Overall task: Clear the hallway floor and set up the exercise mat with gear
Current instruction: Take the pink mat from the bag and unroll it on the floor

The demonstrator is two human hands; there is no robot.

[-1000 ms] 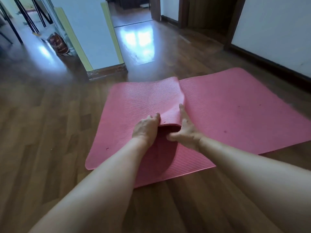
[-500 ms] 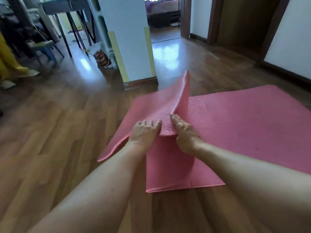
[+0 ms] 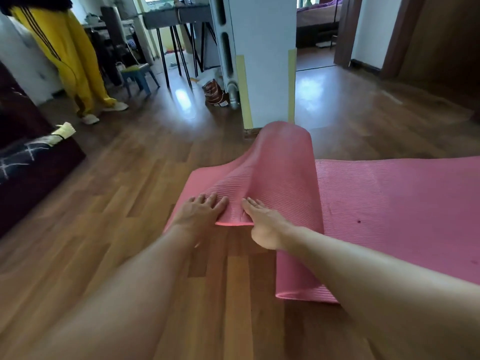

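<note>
A pink ribbed exercise mat lies on the wooden hallway floor, stretching off to the right. Its left end is lifted and arches up in a hump in front of the white pillar. My left hand and my right hand hold the mat's raised short edge side by side. Their fingers lie on top of the ribbed surface and the thumbs are hidden under it. A strip of bare floor shows beneath the lifted part.
A white pillar with yellow tape stands just behind the mat. Left of it are a snack bag, black table legs, a blue stool and a person in yellow trousers. A dark sofa fills the left edge.
Both hands have carried the mat's left end toward me and higher, so the arch is taller. My view has tilted up and left, showing the room beyond.
</note>
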